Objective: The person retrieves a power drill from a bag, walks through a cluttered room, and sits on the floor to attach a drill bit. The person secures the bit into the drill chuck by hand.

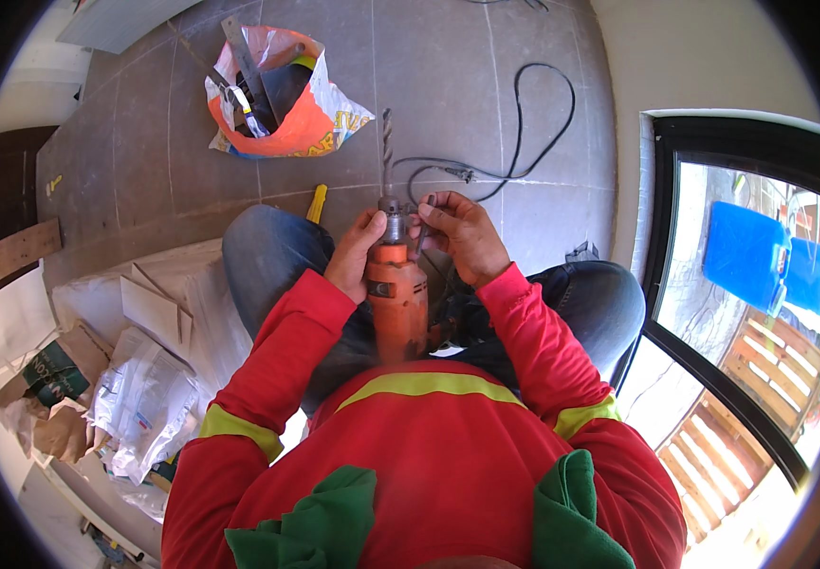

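Observation:
An orange power drill (399,313) stands between my bent knees, its body near my belly and its nose pointing away from me. A long twist bit (387,156) sticks out of the metal chuck (395,228). My left hand (355,254) is closed around the left side of the chuck and the front of the drill. At the chuck's right side, my right hand (467,235) pinches a small dark metal piece that looks like a chuck key (419,233). My fingers partly cover it.
An orange and white sack (313,128) of tools stands ahead on the tiled floor (438,71). A black cable (520,123) loops to the right. A yellow-handled thing (317,203) lies by my left knee. Boxes and plastic wrapping (149,398) crowd the left; a glass door (661,237) stands right.

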The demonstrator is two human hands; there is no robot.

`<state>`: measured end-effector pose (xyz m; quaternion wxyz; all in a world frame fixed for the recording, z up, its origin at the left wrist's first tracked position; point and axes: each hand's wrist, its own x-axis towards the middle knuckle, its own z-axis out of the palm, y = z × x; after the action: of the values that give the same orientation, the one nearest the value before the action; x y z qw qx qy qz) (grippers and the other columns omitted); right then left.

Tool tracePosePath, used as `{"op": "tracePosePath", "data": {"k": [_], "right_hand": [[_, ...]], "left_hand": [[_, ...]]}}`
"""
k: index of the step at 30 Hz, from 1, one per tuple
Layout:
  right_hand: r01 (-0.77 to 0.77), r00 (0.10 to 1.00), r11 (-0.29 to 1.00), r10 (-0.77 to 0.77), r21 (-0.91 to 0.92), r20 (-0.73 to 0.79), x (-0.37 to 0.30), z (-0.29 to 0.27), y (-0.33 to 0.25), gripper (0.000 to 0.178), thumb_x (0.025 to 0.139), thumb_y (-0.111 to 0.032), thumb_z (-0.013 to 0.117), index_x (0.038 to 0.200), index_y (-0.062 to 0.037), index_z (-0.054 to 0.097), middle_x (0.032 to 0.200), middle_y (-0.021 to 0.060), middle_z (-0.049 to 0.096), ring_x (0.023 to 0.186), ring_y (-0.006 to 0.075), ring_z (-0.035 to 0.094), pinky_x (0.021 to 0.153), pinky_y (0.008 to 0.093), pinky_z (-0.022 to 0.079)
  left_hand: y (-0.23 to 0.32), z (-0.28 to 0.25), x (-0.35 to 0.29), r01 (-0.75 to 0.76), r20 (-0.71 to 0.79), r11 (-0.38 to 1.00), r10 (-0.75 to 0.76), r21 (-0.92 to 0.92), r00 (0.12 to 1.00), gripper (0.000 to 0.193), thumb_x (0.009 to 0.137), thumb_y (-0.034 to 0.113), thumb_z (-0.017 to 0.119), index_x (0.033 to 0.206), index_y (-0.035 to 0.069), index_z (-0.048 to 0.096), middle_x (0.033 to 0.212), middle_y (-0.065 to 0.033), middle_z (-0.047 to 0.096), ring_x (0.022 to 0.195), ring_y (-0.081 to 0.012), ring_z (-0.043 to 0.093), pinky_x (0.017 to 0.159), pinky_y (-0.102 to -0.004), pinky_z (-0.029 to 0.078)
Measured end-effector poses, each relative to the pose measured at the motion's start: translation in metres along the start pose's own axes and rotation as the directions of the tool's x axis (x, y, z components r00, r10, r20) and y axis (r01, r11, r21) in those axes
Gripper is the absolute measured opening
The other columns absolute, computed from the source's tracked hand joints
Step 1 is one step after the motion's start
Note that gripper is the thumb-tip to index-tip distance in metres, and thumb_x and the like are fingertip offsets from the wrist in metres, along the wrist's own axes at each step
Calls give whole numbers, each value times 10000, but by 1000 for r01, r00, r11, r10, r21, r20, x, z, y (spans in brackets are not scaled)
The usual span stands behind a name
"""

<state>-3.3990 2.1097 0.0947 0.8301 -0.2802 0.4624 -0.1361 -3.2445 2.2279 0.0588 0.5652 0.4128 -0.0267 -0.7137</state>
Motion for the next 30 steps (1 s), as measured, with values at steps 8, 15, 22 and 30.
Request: {"op": "tracePosePath", "data": {"k": [8, 15, 22, 30], "right_hand": [[-16, 1000, 1000, 16, -23, 13, -2, 2, -4, 181, 986, -191, 648, 1107, -66, 598, 951, 31, 681, 822, 119, 661, 742, 271, 518], [25, 1000, 991, -25, -131, -3, 2, 7, -10, 187, 984, -186, 645, 1102, -46, 606, 907, 37, 682, 784, 119, 662, 697, 255, 510], [198, 980, 839, -171, -508, 99, 15, 6, -16, 161, 974, -136, 640, 1058, -1, 609, 863, 49, 678, 695, 119, 657, 595, 243, 502], [256, 911, 738, -400, -625, -99, 34, 17, 28, 186, 962, -174, 644, 1011, 1, 605, 773, 168, 663, 603, 301, 661, 552, 393, 498]], "left_hand": [[-1, 9, 2, -47, -82, 998, 51, 51, 995, 332, 1034, 329, 574, 1212, 63, 488, 1070, -108, 677, 891, -209, 678, 790, -355, 578], [-3, 2, 3, 11, -35, 991, -6, 132, 999, 438, 1049, 438, 503, 1274, 64, 526, 1126, -62, 634, 1004, -193, 650, 882, -356, 553], [-8, 5, 2, 66, -25, 998, -66, -19, 997, 539, 1070, 531, 358, 1216, 53, 561, 1117, -79, 640, 992, -223, 660, 920, -387, 542], [-2, 13, 1, 160, -171, 987, -159, -4, 972, 478, 1071, 507, 384, 1235, 99, 571, 1096, -92, 659, 1000, -198, 666, 842, -352, 561]]}}
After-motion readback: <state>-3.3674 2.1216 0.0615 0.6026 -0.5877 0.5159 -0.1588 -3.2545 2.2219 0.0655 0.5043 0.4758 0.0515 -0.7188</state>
